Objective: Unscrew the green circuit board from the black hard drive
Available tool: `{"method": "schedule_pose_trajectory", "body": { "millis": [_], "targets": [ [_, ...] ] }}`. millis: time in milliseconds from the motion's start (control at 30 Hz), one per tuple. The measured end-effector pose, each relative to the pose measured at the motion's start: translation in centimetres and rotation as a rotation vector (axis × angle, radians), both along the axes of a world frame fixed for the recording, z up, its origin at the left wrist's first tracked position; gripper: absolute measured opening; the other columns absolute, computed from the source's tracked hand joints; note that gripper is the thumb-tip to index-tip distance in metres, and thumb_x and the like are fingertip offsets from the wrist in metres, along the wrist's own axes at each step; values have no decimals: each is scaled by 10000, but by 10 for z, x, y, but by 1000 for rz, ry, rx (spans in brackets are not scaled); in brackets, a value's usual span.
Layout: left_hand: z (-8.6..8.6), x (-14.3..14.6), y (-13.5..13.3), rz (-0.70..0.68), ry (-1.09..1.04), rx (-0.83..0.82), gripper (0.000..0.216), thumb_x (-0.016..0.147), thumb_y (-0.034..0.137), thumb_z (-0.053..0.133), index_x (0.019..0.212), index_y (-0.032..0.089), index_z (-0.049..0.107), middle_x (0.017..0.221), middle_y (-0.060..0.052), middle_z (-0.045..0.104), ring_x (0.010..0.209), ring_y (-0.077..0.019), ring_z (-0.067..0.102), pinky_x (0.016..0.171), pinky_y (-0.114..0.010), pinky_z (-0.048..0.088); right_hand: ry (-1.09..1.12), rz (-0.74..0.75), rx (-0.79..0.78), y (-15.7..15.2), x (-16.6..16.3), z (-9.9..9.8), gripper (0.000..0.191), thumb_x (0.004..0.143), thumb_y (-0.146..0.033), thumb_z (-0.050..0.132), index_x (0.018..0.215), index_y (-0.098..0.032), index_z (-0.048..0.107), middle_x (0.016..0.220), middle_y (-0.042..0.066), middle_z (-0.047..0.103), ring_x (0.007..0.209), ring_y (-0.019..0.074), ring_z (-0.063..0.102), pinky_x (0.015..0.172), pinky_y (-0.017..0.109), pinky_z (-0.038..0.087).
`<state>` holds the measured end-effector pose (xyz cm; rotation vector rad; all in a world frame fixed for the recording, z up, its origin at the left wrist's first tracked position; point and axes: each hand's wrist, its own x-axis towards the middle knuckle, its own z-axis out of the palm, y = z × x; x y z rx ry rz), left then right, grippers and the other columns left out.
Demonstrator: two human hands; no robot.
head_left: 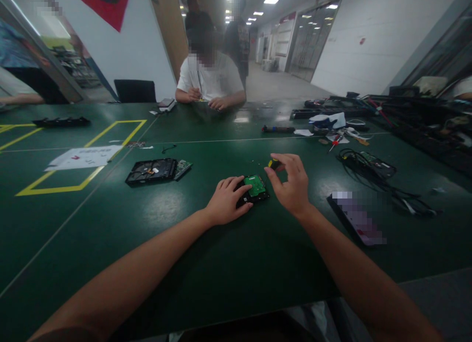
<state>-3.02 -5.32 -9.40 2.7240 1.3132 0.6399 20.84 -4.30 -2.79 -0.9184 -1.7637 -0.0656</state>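
A small black hard drive (254, 189) with a green circuit board on top lies on the dark green table (228, 263). My left hand (226, 202) rests on the drive's left side, fingers curled over its edge and holding it down. My right hand (291, 182) hovers just right of the drive, its fingers pinched around the yellow and black handle of a small screwdriver (273, 163), held above the drive's far right corner.
A second opened hard drive (153, 171) with a loose green board lies to the left. A phone (356, 219) sits to the right, black cables (372, 172) beyond it. A paper sheet (84, 156) lies on yellow floor-tape lines. A seated person (210, 81) works across the table.
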Motion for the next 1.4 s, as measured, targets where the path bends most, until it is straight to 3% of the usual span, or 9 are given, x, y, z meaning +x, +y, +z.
{"method": "schedule_pose_trajectory", "body": {
  "millis": [200, 367, 533, 733, 833, 967, 1200, 1400],
  "targets": [
    [1, 0, 0, -2, -3, 2, 581, 993, 552, 623, 1497, 263, 588, 1612, -151, 463, 1466, -398, 430, 1182, -635, 371, -19, 21, -51, 4, 2, -6, 466, 1021, -180, 546, 1469, -310, 548, 1332, 98, 671, 1092, 260, 699, 961, 498, 618],
    [-1, 0, 0, 1, 0, -6, 599, 984, 560, 636, 1505, 270, 579, 1618, -148, 457, 1468, -401, 426, 1180, -636, 372, -16, -42, 0, 0, 0, -1, 353, 972, -250, 696, 1315, -284, 618, 1201, 91, 669, 1016, 251, 684, 827, 446, 623],
    [0, 0, 0, 0, 5, -4, 598, 990, 558, 625, 1512, 271, 572, 1619, -149, 454, 1469, -400, 424, 1182, -637, 368, -14, -82, 8, -2, 0, 0, 335, 945, -286, 756, 1249, -271, 615, 1149, 77, 672, 942, 236, 684, 800, 437, 609],
    [1, 1, 0, -6, -3, 0, 594, 986, 557, 629, 1494, 253, 593, 1598, -159, 476, 1453, -399, 441, 1178, -623, 378, -6, 7, -53, 0, 0, -4, 439, 1011, -209, 609, 1435, -304, 544, 1308, 92, 680, 1033, 246, 709, 919, 479, 625],
    [1, 1, -1, -5, -23, -9, 594, 978, 549, 644, 1493, 258, 595, 1603, -156, 472, 1451, -404, 443, 1183, -630, 369, -14, 29, -41, -1, -1, -2, 438, 1000, -211, 625, 1423, -311, 571, 1301, 96, 660, 1112, 264, 679, 923, 473, 631],
    [1, 0, 0, 0, -10, -11, 596, 971, 538, 656, 1494, 259, 593, 1613, -154, 461, 1462, -406, 429, 1188, -633, 361, -23, -18, -24, -1, 0, -1, 372, 990, -234, 660, 1353, -307, 627, 1189, 91, 641, 1058, 257, 664, 864, 454, 634],
    [1, 1, 0, 9, 18, 0, 595, 992, 561, 614, 1502, 256, 585, 1609, -154, 464, 1466, -394, 427, 1186, -614, 374, -8, 37, -70, 1, -1, -3, 455, 1024, -193, 544, 1465, -308, 542, 1349, 98, 651, 1119, 257, 681, 966, 481, 618],
    [2, 1, -1, 6, 10, 0, 591, 989, 561, 623, 1495, 259, 588, 1610, -154, 461, 1465, -399, 425, 1182, -628, 373, 0, 4, -13, -3, -3, 0, 344, 980, -232, 678, 1311, -316, 637, 1182, 81, 620, 1083, 256, 646, 847, 446, 637]
  ]
}}
